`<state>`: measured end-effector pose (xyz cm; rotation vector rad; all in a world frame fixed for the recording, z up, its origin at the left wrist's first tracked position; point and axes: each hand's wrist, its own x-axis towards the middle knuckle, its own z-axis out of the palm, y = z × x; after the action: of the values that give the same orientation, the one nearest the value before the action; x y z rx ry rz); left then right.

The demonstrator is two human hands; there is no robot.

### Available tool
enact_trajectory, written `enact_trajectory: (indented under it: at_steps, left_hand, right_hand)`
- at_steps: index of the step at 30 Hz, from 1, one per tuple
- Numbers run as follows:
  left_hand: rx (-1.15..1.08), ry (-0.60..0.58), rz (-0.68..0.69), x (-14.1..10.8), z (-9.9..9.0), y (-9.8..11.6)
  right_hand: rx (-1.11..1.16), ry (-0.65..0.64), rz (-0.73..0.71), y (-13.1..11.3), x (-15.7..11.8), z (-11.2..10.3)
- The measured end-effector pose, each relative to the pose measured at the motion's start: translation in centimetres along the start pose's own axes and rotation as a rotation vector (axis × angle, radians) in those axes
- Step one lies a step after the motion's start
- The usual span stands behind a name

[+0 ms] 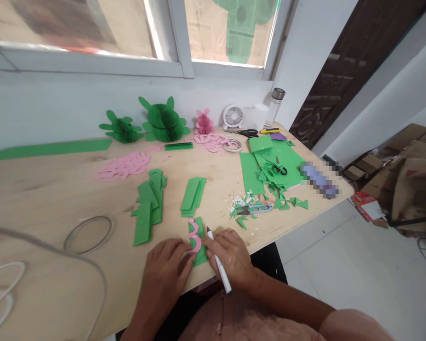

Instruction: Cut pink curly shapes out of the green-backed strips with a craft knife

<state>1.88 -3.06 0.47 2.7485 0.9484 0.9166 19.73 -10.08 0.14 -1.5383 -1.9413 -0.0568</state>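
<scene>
Where pink paper (pixel 198 244) curves (scalloped), green paper (pixel 200 260) underlies — oblong.

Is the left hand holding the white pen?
No, the right hand holds the white pen; the left hand touches the pink paper.

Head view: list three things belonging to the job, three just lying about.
Apparently the job:
- curvy pink paper cutout
- green paper rectangle beneath
- white black-tipped pen

Apparently just lying about:
- round white fan
- clear silver-capped bottle
- brown cardboard boxes

Bright, diffuse light with soft shadows
</scene>
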Motion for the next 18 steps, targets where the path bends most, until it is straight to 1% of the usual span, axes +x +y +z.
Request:
enact_trajectory:
  at_steps: [6, 11, 15, 18]
  left_hand:
    - [-0.026, -0.052, -0.067, 0.15, 0.35, -0.34]
    - [-0.050, -0.053, -0.111, 0.13, 0.38, -0.32]
    - [-0.073, -0.080, -0.187, -0.07, 0.43, -0.16]
    - [-0.133, -0.108, -0.248, -0.33, 0.47, -0.14]
  right_hand:
    - [-0.007, -0.015, 0.000, 0.01, -0.02, 0.01]
    - [-0.015, -0.006, -0.004, -0.01, 0.00, 0.03]
    - [-0.012, 0.005, -0.010, 0.07, -0.10, 0.15]
    - [-0.008, 0.006, -0.009, 0.17, -0.22, 0.33]
